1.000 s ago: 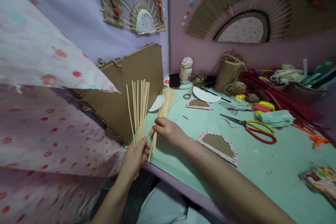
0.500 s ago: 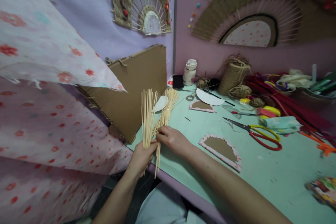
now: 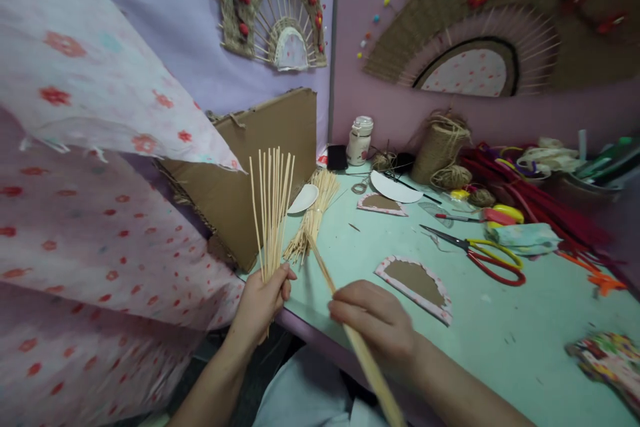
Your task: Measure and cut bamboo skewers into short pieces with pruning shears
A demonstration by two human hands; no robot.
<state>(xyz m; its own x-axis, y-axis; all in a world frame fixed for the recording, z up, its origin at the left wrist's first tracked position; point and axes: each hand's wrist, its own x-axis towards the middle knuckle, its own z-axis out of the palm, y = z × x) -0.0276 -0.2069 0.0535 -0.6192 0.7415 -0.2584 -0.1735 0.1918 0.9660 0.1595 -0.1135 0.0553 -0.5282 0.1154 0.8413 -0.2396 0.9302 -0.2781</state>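
My left hand [image 3: 263, 303] is closed around a bundle of thin wooden sticks [image 3: 273, 213], which fan out upward at the table's front edge. Between the fingers of my right hand [image 3: 377, 320] is a thin stick or two [image 3: 323, 263], slanting from the far left down toward me and blurred by motion. Behind both hands a larger bunch of sticks [image 3: 320, 203] lies on the table, tied around its middle. A half-round cardboard piece with a floral fabric border [image 3: 417, 280] lies to the right of my right hand.
Large scissors [image 3: 475, 253] with red and yellow handles lie at the right. A cardboard sheet [image 3: 270, 140] leans at the left beside hanging floral fabric [image 3: 110, 233]. A twine spool [image 3: 440, 147], a white jar [image 3: 360, 140] and a smaller fabric-edged piece [image 3: 383, 205] are farther back.
My right hand has moved right and toward me, drawing stick away from the tied bunch. My left hand has shifted slightly left with its bundle, whose tops spread wider.
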